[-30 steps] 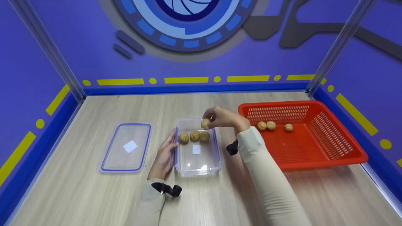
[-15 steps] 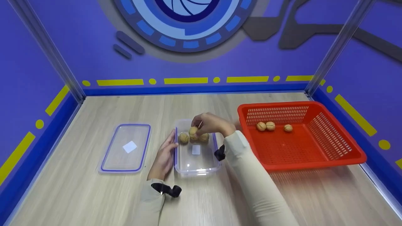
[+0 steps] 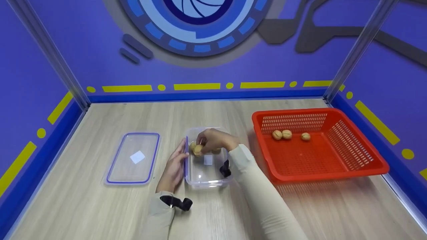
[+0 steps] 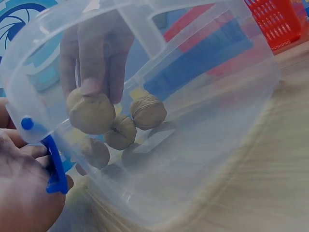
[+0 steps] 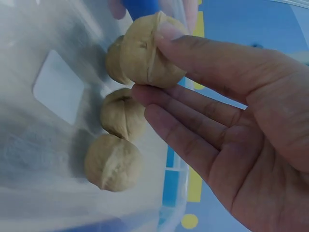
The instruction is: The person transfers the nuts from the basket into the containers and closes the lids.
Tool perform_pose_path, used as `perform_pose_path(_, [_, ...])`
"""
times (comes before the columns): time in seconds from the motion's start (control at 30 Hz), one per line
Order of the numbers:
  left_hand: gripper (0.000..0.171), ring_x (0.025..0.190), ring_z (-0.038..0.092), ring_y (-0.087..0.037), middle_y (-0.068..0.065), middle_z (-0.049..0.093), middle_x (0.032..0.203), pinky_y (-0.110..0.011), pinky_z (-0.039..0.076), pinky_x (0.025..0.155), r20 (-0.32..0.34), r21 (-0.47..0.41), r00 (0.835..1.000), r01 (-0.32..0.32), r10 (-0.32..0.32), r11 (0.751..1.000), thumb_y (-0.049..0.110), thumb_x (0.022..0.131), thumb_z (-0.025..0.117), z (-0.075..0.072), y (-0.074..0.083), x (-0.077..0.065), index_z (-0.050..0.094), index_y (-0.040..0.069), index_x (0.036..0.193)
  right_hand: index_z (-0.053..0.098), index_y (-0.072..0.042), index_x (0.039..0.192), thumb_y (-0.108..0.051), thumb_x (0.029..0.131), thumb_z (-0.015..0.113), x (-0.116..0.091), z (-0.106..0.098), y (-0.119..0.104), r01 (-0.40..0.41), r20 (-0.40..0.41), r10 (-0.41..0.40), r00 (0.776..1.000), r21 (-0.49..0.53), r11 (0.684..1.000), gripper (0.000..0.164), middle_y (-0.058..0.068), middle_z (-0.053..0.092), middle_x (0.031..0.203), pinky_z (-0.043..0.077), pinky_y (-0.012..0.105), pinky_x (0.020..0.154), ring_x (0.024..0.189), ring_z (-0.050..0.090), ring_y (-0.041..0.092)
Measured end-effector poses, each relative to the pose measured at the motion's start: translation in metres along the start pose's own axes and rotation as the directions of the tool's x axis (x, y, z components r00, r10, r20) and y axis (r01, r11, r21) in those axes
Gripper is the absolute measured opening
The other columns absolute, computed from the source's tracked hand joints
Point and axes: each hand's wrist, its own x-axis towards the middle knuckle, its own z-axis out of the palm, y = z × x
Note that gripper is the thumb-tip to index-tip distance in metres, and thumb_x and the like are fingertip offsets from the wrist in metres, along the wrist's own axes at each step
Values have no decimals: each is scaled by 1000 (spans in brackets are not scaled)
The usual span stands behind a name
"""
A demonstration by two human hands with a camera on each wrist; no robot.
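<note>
Right hand (image 3: pixel 213 140) is down inside the clear plastic container (image 3: pixel 208 176), and it has a walnut (image 3: pixel 198 150) pinched between thumb and fingertips (image 5: pixel 169 31); the right wrist view shows the other fingers lying fairly straight below it. That walnut sits low at the container's left side, over the far half, just beside the three walnuts (image 5: pixel 116 162) already lying in a row on the container floor. Whether it touches the floor yet, I cannot tell. Through the clear wall, the left wrist view catches the held nut pressed under the fingertips, with the others clustered right behind it.

Left hand (image 3: pixel 174 166) rests on the wooden table (image 3: pixel 100 206) against the container's left wall, fingers relaxed and laid along the blue-edged rim, gripping nothing, just pressing flat on the side by the blue clip (image 4: pixel 54 169).

Off to the left, apart from the container, the clear lid (image 3: pixel 133 157) with its blue border lies flat on the table, a white label at its centre. Over on the right, the red perforated basket (image 3: pixel 353 160) stands near the container, and three more walnuts (image 3: pixel 287 134) sit in it close to its far wall, two touching and one a little apart.
</note>
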Motion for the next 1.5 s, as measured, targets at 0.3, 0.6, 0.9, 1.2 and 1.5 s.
perform_pose_path(0.3, [67, 150, -3, -24, -10, 4, 162, -36, -2, 124, -9, 0, 1000, 11, -11, 1000, -6, 90, 38, 1, 1, 0, 14, 2, 152, 70, -11, 103, -18, 75, 80, 3, 11, -4, -35, 55, 35, 998, 1, 999, 30, 3, 70, 98, 47, 22, 61, 75, 58, 12])
perform_pose_path(0.6, [66, 150, -5, -25, -11, 1, 162, -37, -3, 123, 21, 7, 1000, 12, -12, 1000, -6, 91, 35, -1, 0, -1, 11, 1, 152, 72, -11, 101, -19, 72, 83, 2, 14, -5, -9, 100, 14, 995, -43, 999, 32, 4, 70, 101, 51, 29, 84, 90, 60, 14])
perform_pose_path(0.9, [66, 150, -4, -24, -10, 3, 162, -37, -4, 123, 14, 16, 1000, 6, -6, 1000, -6, 91, 36, -1, 0, -1, 12, 1, 152, 72, -11, 104, -20, 74, 82, 2, 15, -7, -28, 148, 38, 988, -66, 997, 33, 5, 70, 102, 51, 32, 87, 90, 60, 15])
perform_pose_path(1.2, [66, 150, -4, -22, -8, 4, 162, -35, -4, 123, 6, 14, 1000, 9, -9, 1000, -5, 91, 36, -1, 0, -1, 13, 3, 152, 68, -6, 116, -10, 78, 78, 2, 14, -8, 3, 172, 6, 985, -51, 999, 40, 10, 71, 109, 52, 34, 93, 99, 65, 21])
perform_pose_path(1.5, [66, 150, -7, -23, -8, 2, 163, -37, -5, 123, 24, 23, 1000, 9, -10, 1000, -4, 92, 36, -2, 0, -1, 12, 3, 153, 67, -5, 118, -8, 79, 76, 1, 11, -8, 26, 163, -19, 986, -39, 999, 40, 11, 71, 112, 53, 34, 93, 105, 65, 23])
